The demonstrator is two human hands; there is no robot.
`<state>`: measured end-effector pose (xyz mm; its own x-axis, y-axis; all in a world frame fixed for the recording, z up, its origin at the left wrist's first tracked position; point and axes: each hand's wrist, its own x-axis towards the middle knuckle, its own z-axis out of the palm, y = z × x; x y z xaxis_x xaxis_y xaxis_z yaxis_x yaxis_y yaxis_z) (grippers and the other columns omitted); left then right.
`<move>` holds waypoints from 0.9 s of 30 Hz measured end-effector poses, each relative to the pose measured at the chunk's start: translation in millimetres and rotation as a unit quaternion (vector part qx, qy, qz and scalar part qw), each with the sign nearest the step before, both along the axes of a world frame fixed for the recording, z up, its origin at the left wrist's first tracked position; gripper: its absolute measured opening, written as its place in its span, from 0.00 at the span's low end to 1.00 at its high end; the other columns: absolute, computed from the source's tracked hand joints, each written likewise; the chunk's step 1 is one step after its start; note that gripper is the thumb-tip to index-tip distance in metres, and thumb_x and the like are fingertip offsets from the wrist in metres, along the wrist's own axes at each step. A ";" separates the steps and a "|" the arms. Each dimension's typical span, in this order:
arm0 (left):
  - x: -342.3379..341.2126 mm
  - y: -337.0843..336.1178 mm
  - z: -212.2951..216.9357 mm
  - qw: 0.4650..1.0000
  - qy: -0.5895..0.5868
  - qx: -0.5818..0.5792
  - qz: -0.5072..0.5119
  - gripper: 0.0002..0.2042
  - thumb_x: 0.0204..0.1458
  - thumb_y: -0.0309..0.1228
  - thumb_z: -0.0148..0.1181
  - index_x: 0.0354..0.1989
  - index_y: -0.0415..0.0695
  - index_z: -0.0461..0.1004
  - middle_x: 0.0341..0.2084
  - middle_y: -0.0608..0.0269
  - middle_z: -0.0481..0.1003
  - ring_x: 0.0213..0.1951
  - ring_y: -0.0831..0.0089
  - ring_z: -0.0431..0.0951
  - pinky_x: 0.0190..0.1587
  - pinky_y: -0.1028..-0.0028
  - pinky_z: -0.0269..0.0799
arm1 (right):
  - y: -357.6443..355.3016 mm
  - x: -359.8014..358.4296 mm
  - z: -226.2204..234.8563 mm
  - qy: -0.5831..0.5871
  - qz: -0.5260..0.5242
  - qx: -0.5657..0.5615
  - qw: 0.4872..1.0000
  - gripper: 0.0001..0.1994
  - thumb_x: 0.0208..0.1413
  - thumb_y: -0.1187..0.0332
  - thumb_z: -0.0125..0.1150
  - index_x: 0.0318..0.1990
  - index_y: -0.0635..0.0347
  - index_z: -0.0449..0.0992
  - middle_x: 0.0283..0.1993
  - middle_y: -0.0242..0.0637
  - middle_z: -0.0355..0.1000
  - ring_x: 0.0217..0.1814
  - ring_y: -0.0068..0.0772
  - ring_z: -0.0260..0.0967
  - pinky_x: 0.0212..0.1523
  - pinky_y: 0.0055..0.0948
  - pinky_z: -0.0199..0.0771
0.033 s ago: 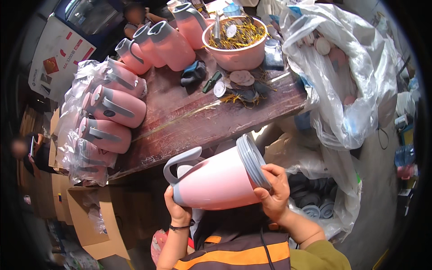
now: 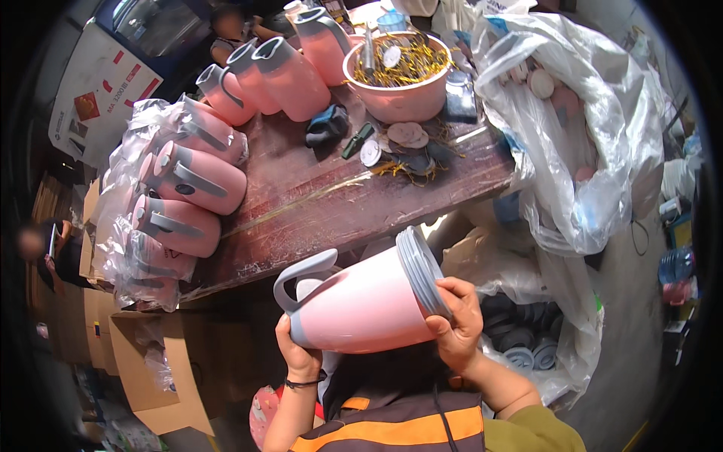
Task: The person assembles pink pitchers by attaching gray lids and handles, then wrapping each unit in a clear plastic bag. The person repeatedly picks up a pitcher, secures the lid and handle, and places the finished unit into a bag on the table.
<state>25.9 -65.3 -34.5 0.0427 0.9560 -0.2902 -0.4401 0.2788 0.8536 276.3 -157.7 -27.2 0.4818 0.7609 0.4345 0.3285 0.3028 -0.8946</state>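
I hold a pink insulated jug (image 2: 369,305) on its side in front of my chest, below the near edge of a wooden table (image 2: 339,203). Its grey handle (image 2: 301,270) points up at the left, and its grey ringed base (image 2: 420,271) faces right. My left hand (image 2: 297,354) grips the spout end from below. At the other end, my right hand (image 2: 456,324) clasps the base rim. A dark band circles my left wrist.
Several pink jugs in clear wrap (image 2: 184,196) lie stacked at the table's left, with more jugs (image 2: 290,71) at the back. A pink bowl (image 2: 399,94) holds yellow strands. Clear bags hold pale round parts (image 2: 572,135) and dark caps (image 2: 527,339). Cardboard boxes (image 2: 143,354) stand lower left; a person (image 2: 45,252) sits at far left.
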 end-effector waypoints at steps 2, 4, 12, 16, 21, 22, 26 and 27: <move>-2.3 -0.5 -1.1 1.000 -0.006 -0.012 0.006 0.23 0.56 0.49 0.46 0.44 0.40 0.73 0.40 0.60 0.77 0.44 0.66 0.76 0.50 0.67 0.69 | 3.0 -8.2 -1.9 0.032 -0.001 -0.010 0.999 0.21 0.56 0.56 0.61 0.48 0.65 0.76 0.49 0.46 0.68 0.49 0.42 0.65 0.52 0.34 0.65; -6.8 3.8 -8.8 0.999 -0.024 -0.029 0.005 0.23 0.55 0.49 0.46 0.45 0.40 0.73 0.41 0.59 0.77 0.44 0.65 0.76 0.50 0.67 0.69 | -1.3 -13.2 -4.9 0.013 -0.003 0.009 1.000 0.21 0.58 0.55 0.59 0.48 0.65 0.77 0.49 0.45 0.69 0.49 0.42 0.65 0.52 0.35 0.65; -11.0 17.0 4.2 0.994 -0.044 -0.096 -0.037 0.22 0.55 0.48 0.47 0.45 0.40 0.72 0.40 0.59 0.76 0.44 0.68 0.75 0.50 0.67 0.69 | -7.1 -8.5 -14.8 -0.051 0.112 0.096 0.988 0.18 0.57 0.59 0.58 0.46 0.64 0.78 0.50 0.44 0.69 0.49 0.42 0.65 0.52 0.36 0.65; -13.4 23.5 39.2 0.891 0.294 0.343 -0.049 0.29 0.54 0.53 0.48 0.42 0.33 0.75 0.57 0.51 0.64 0.53 0.66 0.68 0.56 0.69 0.61 | 14.4 -17.5 -33.7 0.534 0.110 -0.094 0.833 0.17 0.62 0.65 0.53 0.51 0.69 0.72 0.49 0.37 0.70 0.49 0.28 0.68 0.51 0.27 0.66; -13.3 40.5 74.0 0.897 0.326 0.279 -0.101 0.34 0.54 0.60 0.47 0.51 0.36 0.73 0.62 0.48 0.60 0.65 0.57 0.58 0.65 0.63 0.49 | 20.2 -9.2 -29.0 0.504 0.111 -0.094 0.852 0.17 0.62 0.64 0.55 0.51 0.69 0.72 0.50 0.39 0.69 0.50 0.29 0.68 0.54 0.27 0.65; -33.7 44.2 50.9 0.973 0.146 0.089 -0.156 0.35 0.56 0.59 0.46 0.59 0.39 0.66 0.60 0.52 0.64 0.62 0.57 0.64 0.63 0.62 0.56 | 19.8 -9.3 -24.5 0.378 0.111 -0.044 0.918 0.17 0.62 0.64 0.55 0.51 0.69 0.73 0.51 0.40 0.69 0.51 0.31 0.67 0.55 0.28 0.64; -35.4 45.3 58.2 0.968 0.040 -0.010 -0.247 0.27 0.51 0.39 0.58 0.58 0.40 0.65 0.52 0.53 0.70 0.53 0.56 0.72 0.54 0.57 0.70 | 20.5 -7.9 -12.3 0.153 0.073 -0.005 0.985 0.19 0.60 0.61 0.58 0.54 0.64 0.73 0.53 0.41 0.68 0.56 0.31 0.65 0.57 0.30 0.62; -41.6 46.8 61.4 0.936 0.233 0.114 -0.238 0.26 0.48 0.34 0.59 0.57 0.40 0.66 0.53 0.52 0.69 0.53 0.57 0.72 0.54 0.59 0.69 | 26.6 -8.3 -11.3 0.365 0.092 -0.058 0.925 0.18 0.60 0.59 0.57 0.52 0.61 0.74 0.49 0.37 0.70 0.50 0.25 0.66 0.51 0.27 0.65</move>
<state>-15.7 -18.5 26.9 0.3985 0.9005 -0.1743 0.1225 0.1361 0.9831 268.0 -131.1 -38.5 0.4727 0.8800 -0.0452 -0.4235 0.1819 -0.8874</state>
